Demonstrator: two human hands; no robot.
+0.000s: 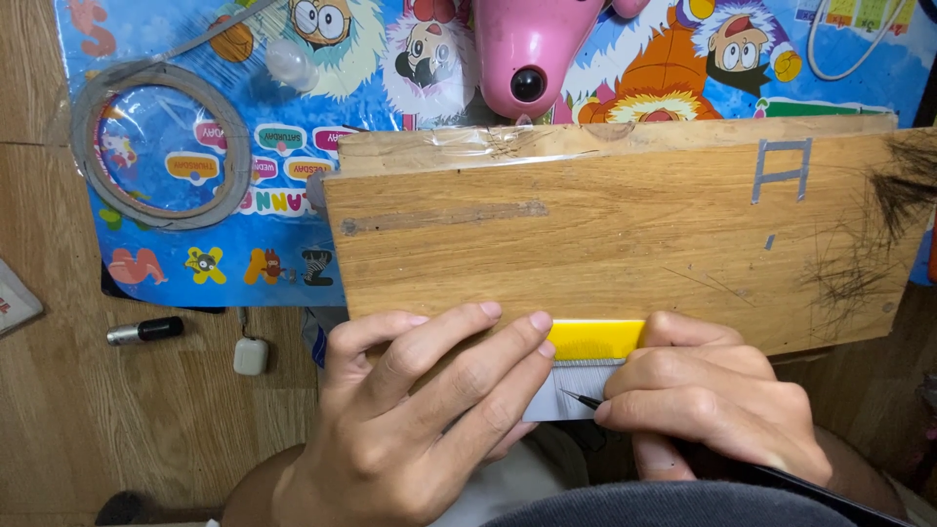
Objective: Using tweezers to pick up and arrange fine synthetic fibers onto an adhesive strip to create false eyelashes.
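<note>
- Broadly, a wide tan wooden board [625,234] lies across the counter [59,429], reaching over a bright cartoon-printed plastic mat [195,195]; loose dark hairs [869,254] are scattered at its right end.
- Left hand [410,420] lies flat, fingers spread and pressing a small yellow-and-grey strip [586,353] at the board's near edge.
- Right hand [712,400] is pinched on a thin dark needle-like tool [583,398], tip on the strip.
- That strip looks light, flimsy, apt to slide; hold it down by its edges.
- Nearby: pink plastic device [532,49], grey tape roll [161,146], small black tube [146,331].
</note>
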